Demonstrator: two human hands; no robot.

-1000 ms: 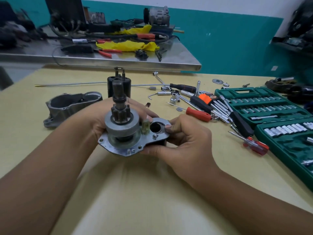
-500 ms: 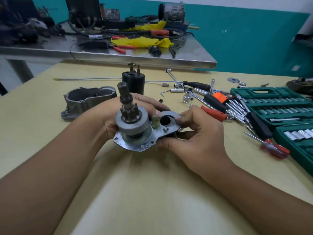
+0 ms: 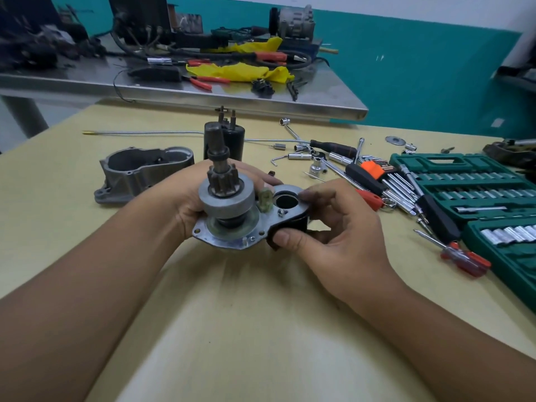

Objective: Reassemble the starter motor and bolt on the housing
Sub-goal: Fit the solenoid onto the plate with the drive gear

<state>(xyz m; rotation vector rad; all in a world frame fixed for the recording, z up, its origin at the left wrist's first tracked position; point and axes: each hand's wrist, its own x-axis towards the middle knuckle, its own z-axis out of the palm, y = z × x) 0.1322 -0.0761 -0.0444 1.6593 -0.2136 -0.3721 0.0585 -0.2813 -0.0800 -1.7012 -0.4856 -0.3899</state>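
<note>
A: Where is the starter motor (image 3: 232,210) just now?

B: Held up over the table (image 3: 261,329), pinion gear (image 3: 222,181) and shaft pointing upward. The left hand (image 3: 185,198) is wrapped round the back of it, fingers curled behind the drive and the flat metal plate (image 3: 229,240). The right hand (image 3: 324,227) pinches the other end, thumb on the dark body under the plate, fingertips on the rim by the open round hole (image 3: 286,201). Both hands are closed on the one assembly.

A: So which step is this?

B: I judge it to be checking or seating the internals before the cover goes on. The housing (image 3: 139,172) lies apart on the table to the left, open side up, not yet fitted. The black solenoid (image 3: 229,140) stands upright behind the hands, also separate.

A: And next?

B: Probably filling that empty hole, which looks to me like the solenoid's seat, though I cannot be sure. After that the housing has to come down over the pinion, its holes lined up with the plate's. One hand must let go to fetch either part, so the other needs a firm hold.

A: Tools for the bolts?

B: The socket set (image 3: 464,187) and screwdrivers (image 3: 461,256) lie to the right, within reach. I cannot pick out the bolts themselves among the loose bits.
</note>
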